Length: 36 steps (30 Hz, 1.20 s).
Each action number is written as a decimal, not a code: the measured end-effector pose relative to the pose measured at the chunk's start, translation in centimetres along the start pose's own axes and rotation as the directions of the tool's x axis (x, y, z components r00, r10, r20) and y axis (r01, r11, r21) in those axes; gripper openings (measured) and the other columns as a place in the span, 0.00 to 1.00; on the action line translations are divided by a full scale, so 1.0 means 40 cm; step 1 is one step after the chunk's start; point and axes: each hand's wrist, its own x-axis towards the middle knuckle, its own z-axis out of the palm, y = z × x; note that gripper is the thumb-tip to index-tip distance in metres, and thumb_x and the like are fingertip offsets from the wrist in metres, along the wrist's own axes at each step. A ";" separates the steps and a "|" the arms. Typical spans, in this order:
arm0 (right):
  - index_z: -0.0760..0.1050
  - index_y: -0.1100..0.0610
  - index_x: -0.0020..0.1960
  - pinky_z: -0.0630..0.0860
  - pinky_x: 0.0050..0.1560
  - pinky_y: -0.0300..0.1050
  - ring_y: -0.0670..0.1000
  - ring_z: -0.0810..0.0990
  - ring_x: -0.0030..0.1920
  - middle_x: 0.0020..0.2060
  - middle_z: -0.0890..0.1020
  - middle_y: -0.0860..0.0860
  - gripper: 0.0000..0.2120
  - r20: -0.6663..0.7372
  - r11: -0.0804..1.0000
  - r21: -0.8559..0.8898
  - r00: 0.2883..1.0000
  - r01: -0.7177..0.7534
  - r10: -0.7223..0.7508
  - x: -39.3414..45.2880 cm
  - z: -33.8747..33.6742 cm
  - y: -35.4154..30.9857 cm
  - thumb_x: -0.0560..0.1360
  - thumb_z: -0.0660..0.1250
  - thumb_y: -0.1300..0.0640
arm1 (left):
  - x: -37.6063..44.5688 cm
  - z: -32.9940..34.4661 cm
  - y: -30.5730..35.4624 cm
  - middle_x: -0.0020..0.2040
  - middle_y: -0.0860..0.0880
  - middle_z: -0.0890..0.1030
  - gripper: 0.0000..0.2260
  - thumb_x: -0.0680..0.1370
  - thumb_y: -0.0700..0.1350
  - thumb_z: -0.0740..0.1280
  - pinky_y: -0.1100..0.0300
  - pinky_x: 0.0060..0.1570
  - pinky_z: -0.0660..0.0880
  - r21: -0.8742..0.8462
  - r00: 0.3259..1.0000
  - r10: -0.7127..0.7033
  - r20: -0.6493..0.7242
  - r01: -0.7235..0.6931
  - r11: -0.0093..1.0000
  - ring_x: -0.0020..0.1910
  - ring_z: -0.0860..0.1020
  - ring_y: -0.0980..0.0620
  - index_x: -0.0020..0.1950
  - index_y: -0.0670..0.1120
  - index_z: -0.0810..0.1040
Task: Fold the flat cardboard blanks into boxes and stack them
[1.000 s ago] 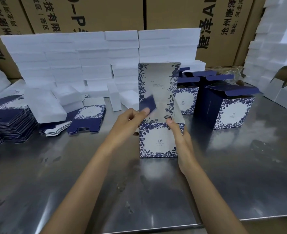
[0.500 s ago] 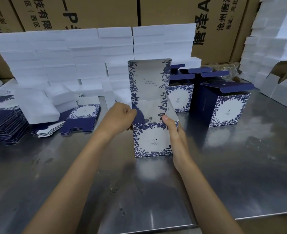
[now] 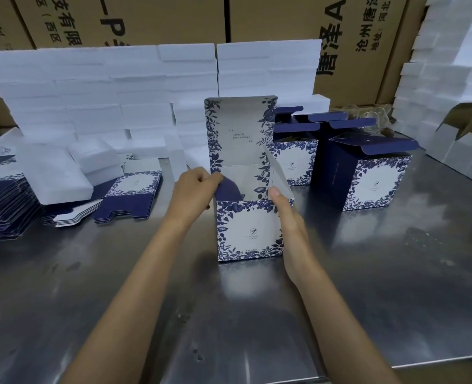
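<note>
Left arm: bare from the bottom edge of the view up to the wrist, no sleeve showing.
Right arm: bare too, long and thin, no sleeve showing.
Left hand: bare, left of the box.
Right hand: bare, short plain thumbnail, right of the box.

Bench is brushed metal, shiny and scuffed. The box is smooth printed card with a slight sheen. Far back: matt white foam blocks, plain brown corrugated cartons.
</note>
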 end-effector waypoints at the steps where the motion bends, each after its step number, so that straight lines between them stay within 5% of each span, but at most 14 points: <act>1: 0.74 0.43 0.72 0.70 0.70 0.48 0.45 0.76 0.68 0.66 0.80 0.41 0.51 0.017 1.000 0.024 1.000 -0.005 0.005 0.001 0.003 -0.002 0.54 0.69 0.19 | -0.001 0.008 -0.007 0.44 0.44 0.75 0.10 0.78 0.46 0.67 0.54 0.44 0.74 -0.058 0.999 0.004 -0.053 -0.007 0.998 0.41 0.75 0.49 0.45 0.40 0.72; 4: 0.81 0.48 0.66 0.74 0.70 0.55 0.52 0.82 0.63 0.61 0.84 0.49 0.41 0.113 0.974 0.223 0.993 -0.046 0.021 0.007 0.008 -0.006 0.63 0.67 0.22 | -0.013 0.027 -0.029 0.52 0.50 0.77 0.04 0.80 0.42 0.67 0.58 0.48 0.75 -0.383 0.999 -0.005 -0.053 -0.016 0.924 0.51 0.78 0.50 0.52 0.49 0.74; 7: 0.80 0.49 0.67 0.74 0.70 0.56 0.54 0.82 0.64 0.62 0.84 0.52 0.33 0.157 0.970 0.242 0.987 -0.021 -0.017 0.011 0.003 -0.006 0.70 0.67 0.29 | -0.024 0.040 -0.049 0.47 0.52 0.82 0.05 0.81 0.44 0.66 0.63 0.41 0.76 -0.578 1.000 -0.013 0.011 0.017 0.816 0.44 0.81 0.54 0.56 0.52 0.76; 10: 0.81 0.52 0.63 0.75 0.68 0.57 0.55 0.84 0.59 0.57 0.86 0.53 0.34 0.074 0.986 0.144 0.995 -0.081 0.071 0.017 -0.010 -0.012 0.63 0.72 0.34 | -0.028 0.036 -0.060 0.46 0.52 0.83 0.08 0.80 0.45 0.67 0.65 0.40 0.77 -0.596 1.000 -0.004 0.026 0.018 0.803 0.43 0.83 0.56 0.59 0.52 0.76; 14: 0.82 0.54 0.50 0.77 0.51 0.46 0.46 0.82 0.42 0.43 0.86 0.49 0.30 0.029 0.987 -0.161 0.999 -0.028 0.033 0.030 -0.044 -0.078 0.56 0.72 0.34 | -0.023 0.027 -0.071 0.48 0.51 0.83 0.10 0.79 0.43 0.68 0.64 0.42 0.78 -0.628 1.000 -0.015 0.020 0.024 0.778 0.45 0.83 0.55 0.61 0.50 0.76; 17: 0.80 0.58 0.43 0.75 0.43 0.38 0.44 0.80 0.37 0.37 0.85 0.52 0.26 0.168 0.885 -0.461 0.986 0.065 0.015 0.057 -0.071 -0.147 0.68 0.73 0.33 | -0.020 0.027 -0.070 0.49 0.50 0.83 0.11 0.79 0.42 0.68 0.60 0.43 0.78 -0.638 0.999 -0.020 0.034 0.037 0.770 0.45 0.83 0.53 0.61 0.49 0.76; 19: 0.70 0.52 0.30 0.69 0.32 0.32 0.42 0.73 0.28 0.25 0.74 0.45 0.22 0.258 0.813 -0.573 0.964 0.102 0.061 0.070 -0.076 -0.170 0.77 0.71 0.42 | -0.019 0.026 -0.070 0.48 0.51 0.84 0.10 0.79 0.42 0.68 0.59 0.45 0.78 -0.649 0.999 -0.020 0.042 0.042 0.759 0.45 0.82 0.52 0.60 0.49 0.76; 21: 0.61 0.49 0.28 0.68 0.31 0.32 0.43 0.65 0.23 0.23 0.63 0.42 0.25 0.279 0.748 -0.651 0.957 0.133 0.073 0.084 -0.076 -0.174 0.81 0.68 0.50 | -0.020 0.023 -0.073 0.46 0.52 0.84 0.10 0.79 0.42 0.68 0.58 0.46 0.78 -0.655 0.999 -0.018 0.043 0.041 0.754 0.45 0.83 0.52 0.60 0.49 0.76; 36: 0.63 0.52 0.29 0.64 0.25 0.37 0.47 0.64 0.23 0.23 0.65 0.47 0.26 0.245 0.741 -0.655 0.969 0.145 0.027 0.119 -0.040 -0.208 0.81 0.66 0.43 | -0.016 0.017 -0.082 0.44 0.52 0.83 0.11 0.78 0.39 0.68 0.60 0.42 0.77 -0.645 1.000 0.002 0.030 0.017 0.764 0.42 0.81 0.53 0.58 0.49 0.76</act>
